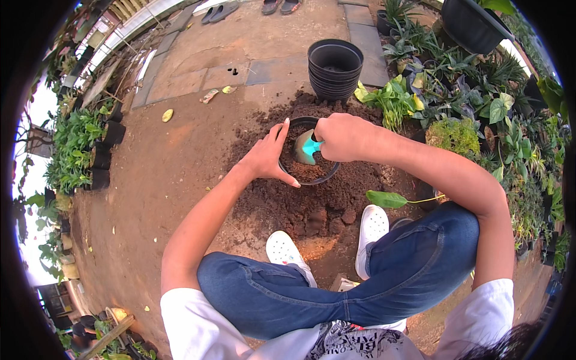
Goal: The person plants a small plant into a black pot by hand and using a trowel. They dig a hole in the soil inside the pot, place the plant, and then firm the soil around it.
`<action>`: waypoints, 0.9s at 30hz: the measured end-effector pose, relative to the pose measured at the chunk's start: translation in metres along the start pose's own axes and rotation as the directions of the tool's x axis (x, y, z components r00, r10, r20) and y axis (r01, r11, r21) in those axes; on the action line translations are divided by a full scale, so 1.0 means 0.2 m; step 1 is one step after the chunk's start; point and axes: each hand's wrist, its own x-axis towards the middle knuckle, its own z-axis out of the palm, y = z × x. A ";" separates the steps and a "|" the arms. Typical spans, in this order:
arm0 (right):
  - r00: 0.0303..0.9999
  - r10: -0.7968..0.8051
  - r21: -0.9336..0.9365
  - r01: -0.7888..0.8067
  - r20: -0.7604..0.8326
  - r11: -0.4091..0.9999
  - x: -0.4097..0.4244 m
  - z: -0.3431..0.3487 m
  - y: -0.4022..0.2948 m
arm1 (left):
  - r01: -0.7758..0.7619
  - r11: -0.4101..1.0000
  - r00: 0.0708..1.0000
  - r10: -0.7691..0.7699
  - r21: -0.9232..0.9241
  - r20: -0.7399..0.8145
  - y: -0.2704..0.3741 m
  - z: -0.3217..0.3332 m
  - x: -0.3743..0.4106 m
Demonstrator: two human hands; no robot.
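Observation:
A round black plastic plant pot with dark soil inside stands on a heap of loose soil. My left hand grips the pot's left rim, thumb at the near side and fingers at the far side. In my right hand is the handle of a turquoise hand trowel, whose blade rests in the pot against the soil. The blade is partly coated with soil. Just beyond the pot, a stack of black plastic pots stands at the heap's far edge.
Many potted plants crowd the right side, and more line the left. A green leaf with a long stalk lies by my right shoe. Sandals lie on the ground far ahead. A large black tub is at the upper right.

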 end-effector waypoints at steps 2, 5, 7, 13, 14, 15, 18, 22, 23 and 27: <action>1.000 0.001 0.035 -0.003 0.030 0.999 0.01 0.05 0.05 | 0.000 1.000 1.000 0.000 0.006 0.006 0.01 0.00 0.01; 0.998 0.004 0.033 -0.006 0.056 0.999 0.03 0.14 0.11 | -0.007 1.000 1.000 0.007 0.023 -0.008 0.01 0.00 0.02; 0.998 0.016 -0.035 -0.014 0.058 0.999 0.03 0.13 0.12 | 0.011 1.000 1.000 -0.011 0.010 0.010 0.02 0.00 0.02; 0.986 0.068 -0.279 -0.023 0.152 0.960 0.02 -0.07 -0.01 | 0.014 1.000 1.000 -0.014 0.022 -0.003 -0.01 0.01 0.00; 0.999 -0.043 -0.198 0.042 -0.001 0.979 0.01 0.02 0.05 | 0.013 1.000 1.000 -0.013 0.028 -0.008 -0.01 0.01 0.00; 1.000 -0.010 -0.148 0.012 0.020 0.989 0.01 0.08 0.09 | 0.008 1.000 1.000 -0.008 0.024 -0.003 0.00 0.01 0.02; 0.987 0.112 -0.063 -0.106 0.113 0.992 0.02 0.16 0.14 | 0.004 1.000 1.000 -0.003 0.017 -0.011 0.02 0.01 0.03; 0.959 0.204 -0.248 -0.152 0.197 0.957 -0.01 -0.07 0.02 | 0.004 1.000 1.000 -0.004 0.004 -0.031 -0.01 0.03 0.02; 0.943 0.232 -0.260 -0.169 0.238 0.951 -0.02 -0.12 -0.02 | 0.007 1.000 1.000 -0.007 0.002 -0.024 -0.01 0.03 0.02; 0.880 0.326 -0.308 -0.222 0.345 0.925 -0.04 -0.19 -0.08 | -0.012 1.000 0.999 0.012 0.003 -0.032 -0.02 0.03 0.02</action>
